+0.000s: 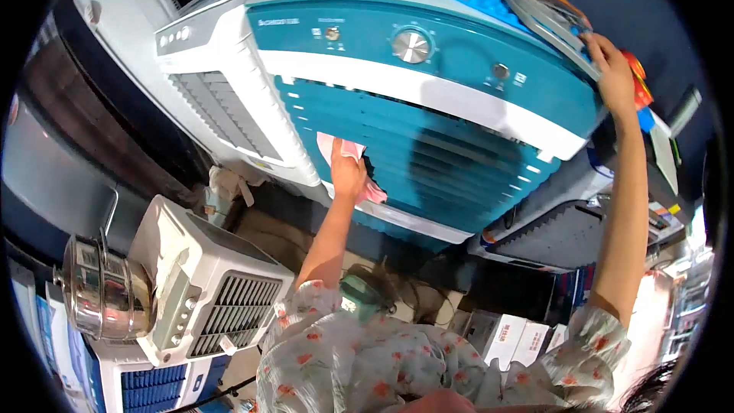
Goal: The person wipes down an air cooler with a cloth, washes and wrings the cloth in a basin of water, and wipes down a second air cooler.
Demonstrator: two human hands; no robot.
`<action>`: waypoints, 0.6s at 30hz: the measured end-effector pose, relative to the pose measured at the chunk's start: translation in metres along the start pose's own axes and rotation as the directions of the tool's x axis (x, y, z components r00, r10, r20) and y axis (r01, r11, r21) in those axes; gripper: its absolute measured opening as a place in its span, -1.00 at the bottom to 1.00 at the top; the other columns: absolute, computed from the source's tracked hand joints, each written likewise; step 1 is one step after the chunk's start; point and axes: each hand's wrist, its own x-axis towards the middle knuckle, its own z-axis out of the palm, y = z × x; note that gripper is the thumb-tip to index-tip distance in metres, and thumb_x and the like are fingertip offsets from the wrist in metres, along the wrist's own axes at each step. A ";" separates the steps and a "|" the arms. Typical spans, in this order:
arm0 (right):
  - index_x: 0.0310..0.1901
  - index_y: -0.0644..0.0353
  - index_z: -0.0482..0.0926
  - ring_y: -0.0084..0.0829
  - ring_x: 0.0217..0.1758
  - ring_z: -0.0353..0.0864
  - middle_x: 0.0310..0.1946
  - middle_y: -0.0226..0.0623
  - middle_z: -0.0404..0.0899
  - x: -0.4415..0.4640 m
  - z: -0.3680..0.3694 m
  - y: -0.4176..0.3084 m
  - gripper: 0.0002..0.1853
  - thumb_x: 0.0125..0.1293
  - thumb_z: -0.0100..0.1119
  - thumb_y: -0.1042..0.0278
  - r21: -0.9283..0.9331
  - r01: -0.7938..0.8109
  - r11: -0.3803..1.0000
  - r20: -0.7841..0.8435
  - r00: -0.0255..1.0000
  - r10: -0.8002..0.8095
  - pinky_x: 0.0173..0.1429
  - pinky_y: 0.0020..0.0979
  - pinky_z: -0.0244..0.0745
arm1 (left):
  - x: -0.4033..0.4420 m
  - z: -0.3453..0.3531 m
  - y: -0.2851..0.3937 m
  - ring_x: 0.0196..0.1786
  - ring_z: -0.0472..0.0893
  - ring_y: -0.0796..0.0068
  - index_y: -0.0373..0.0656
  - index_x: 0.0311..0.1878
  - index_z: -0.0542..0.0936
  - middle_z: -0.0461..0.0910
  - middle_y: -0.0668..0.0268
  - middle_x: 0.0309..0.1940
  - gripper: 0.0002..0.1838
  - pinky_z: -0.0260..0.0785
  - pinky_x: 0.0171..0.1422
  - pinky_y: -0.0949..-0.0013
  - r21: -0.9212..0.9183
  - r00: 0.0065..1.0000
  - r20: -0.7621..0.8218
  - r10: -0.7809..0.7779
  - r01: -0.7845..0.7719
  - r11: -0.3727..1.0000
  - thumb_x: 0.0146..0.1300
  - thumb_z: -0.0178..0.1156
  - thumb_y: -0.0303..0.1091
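From where I stand, I see the left hand (349,174) closed quite firmly on a pink cloth (372,193), the fingers bunched over its middle. The cloth comes out above and below this grip, and behind it are the teal slats (382,118) of the air cooler. The big knob (412,46) is higher than the grip, toward the other hand. The right hand (616,80) is at the edge of a grey flat thing (549,34) on top; how closed its fingers are, I cannot tell. The cloth seems light and soft, not fragile, so the gathered middle is a good place for holding
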 end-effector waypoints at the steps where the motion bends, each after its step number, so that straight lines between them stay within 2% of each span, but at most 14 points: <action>1: -0.03 0.04 0.58 -0.25 -0.02 0.55 -0.10 -0.21 0.59 0.000 0.000 -0.001 -0.51 0.26 -0.11 -0.15 -0.013 0.014 1.000 -0.020 1.000 -0.014 0.07 -0.38 0.35 | -0.008 0.006 0.011 0.26 0.26 -0.10 -0.53 -0.55 0.55 0.14 -0.24 0.27 -0.78 0.04 0.39 0.20 -0.044 1.000 -0.005 0.009 -0.009 0.999 -0.03 0.17 -0.47; 2: -0.03 0.02 0.58 -0.22 -0.02 0.55 -0.10 -0.21 0.59 -0.001 0.000 -0.003 -0.51 0.26 -0.11 -0.16 -0.024 0.028 0.999 -0.036 0.999 -0.029 0.07 -0.36 0.36 | -0.017 0.012 0.023 0.28 0.24 -0.09 -0.53 -0.58 0.54 0.14 -0.25 0.27 -0.77 0.02 0.40 0.21 -0.086 1.000 -0.008 0.014 -0.015 0.996 -0.02 0.17 -0.47; 3: -0.03 0.01 0.58 -0.19 -0.01 0.55 -0.10 -0.21 0.59 -0.002 0.001 -0.004 -0.51 0.26 -0.12 -0.16 -0.034 0.043 0.998 -0.050 0.998 -0.045 0.07 -0.34 0.37 | -0.023 0.010 0.042 0.33 0.17 -0.11 -0.52 -0.64 0.53 0.12 -0.27 0.27 -0.76 -0.03 0.42 0.19 -0.068 0.999 0.023 -0.042 0.044 0.997 -0.01 0.18 -0.48; 6: -0.04 -0.02 0.59 -0.13 -0.04 0.55 -0.14 -0.16 0.60 -0.004 -0.001 -0.009 -0.50 0.26 -0.15 -0.18 -0.075 0.046 0.996 -0.031 0.998 -0.049 0.04 -0.27 0.39 | -0.036 0.022 0.064 0.35 0.13 -0.14 -0.53 -0.61 0.54 0.11 -0.28 0.27 -0.77 -0.05 0.42 0.17 -0.054 0.998 -0.029 -0.050 0.048 0.997 -0.02 0.19 -0.49; 7: -0.04 0.04 0.58 -0.19 -0.02 0.54 -0.10 -0.20 0.59 -0.004 0.000 -0.006 -0.52 0.27 -0.13 -0.14 -0.050 0.048 0.998 -0.020 0.999 -0.049 0.06 -0.33 0.36 | -0.042 0.026 0.077 0.34 0.13 -0.17 -0.53 -0.60 0.55 0.11 -0.27 0.28 -0.81 -0.06 0.41 0.12 -0.028 0.999 -0.046 -0.027 0.025 0.999 -0.03 0.19 -0.52; 9: -0.04 0.09 0.58 -0.24 0.00 0.54 -0.08 -0.23 0.58 -0.003 0.001 -0.003 -0.52 0.29 -0.12 -0.11 -0.051 0.047 0.998 -0.018 0.999 -0.048 0.08 -0.38 0.35 | -0.055 0.034 0.103 0.34 0.12 -0.16 -0.57 -0.38 0.54 0.14 -0.26 0.26 -0.81 -0.06 0.41 0.10 -0.089 0.999 0.028 0.034 -0.031 0.996 -0.03 0.17 -0.56; 10: -0.04 0.08 0.58 -0.22 -0.02 0.54 -0.11 -0.21 0.59 -0.003 0.002 -0.005 -0.51 0.29 -0.13 -0.13 -0.037 0.051 0.998 -0.021 0.998 -0.052 0.05 -0.36 0.36 | -0.061 0.038 0.116 0.34 0.11 -0.15 -0.58 -0.27 0.53 0.16 -0.25 0.25 -0.75 -0.06 0.41 0.10 -0.119 0.996 0.064 0.067 -0.059 0.991 -0.03 0.16 -0.58; 12: -0.05 0.06 0.58 -0.20 -0.03 0.54 -0.13 -0.21 0.59 -0.005 0.000 -0.010 -0.51 0.28 -0.14 -0.14 -0.073 0.044 0.996 -0.015 0.999 -0.045 0.03 -0.34 0.37 | -0.075 0.048 0.149 0.34 0.11 -0.15 -0.55 -0.02 0.40 0.18 -0.21 0.24 -0.56 -0.06 0.41 0.09 -0.171 0.992 0.111 0.060 -0.040 0.985 -0.04 0.14 -0.62; 16: -0.06 0.02 0.59 -0.18 -0.04 0.55 -0.13 -0.22 0.60 -0.007 0.002 -0.008 -0.51 0.28 -0.17 -0.16 -0.125 0.110 0.986 -0.054 0.992 -0.118 0.02 -0.27 0.41 | -0.083 0.048 0.213 0.32 0.15 -0.08 -0.43 0.28 0.13 0.19 -0.09 0.25 -0.26 -0.05 0.41 0.10 -0.316 1.000 0.030 -0.002 0.011 0.949 -0.05 0.13 -0.65; 17: -0.06 0.00 0.59 -0.17 -0.03 0.55 -0.12 -0.21 0.60 -0.006 0.008 -0.005 -0.51 0.28 -0.17 -0.16 -0.177 0.070 0.982 -0.100 0.991 -0.088 0.03 -0.25 0.41 | -0.084 0.045 0.230 0.29 0.19 -0.04 -0.41 0.26 0.19 0.15 -0.03 0.28 -0.30 -0.02 0.39 0.11 -0.404 0.992 0.016 -0.125 0.121 0.907 -0.04 0.11 -0.65; 18: -0.05 0.00 0.59 -0.16 -0.02 0.55 -0.12 -0.21 0.59 -0.006 0.010 -0.003 -0.51 0.28 -0.17 -0.17 -0.170 0.074 0.983 -0.102 0.991 -0.093 0.03 -0.24 0.41 | -0.090 0.057 0.235 0.30 0.19 -0.04 -0.41 0.26 0.19 0.16 -0.04 0.28 -0.30 -0.01 0.39 0.12 -0.514 0.968 0.145 -0.207 0.252 0.820 -0.04 0.11 -0.66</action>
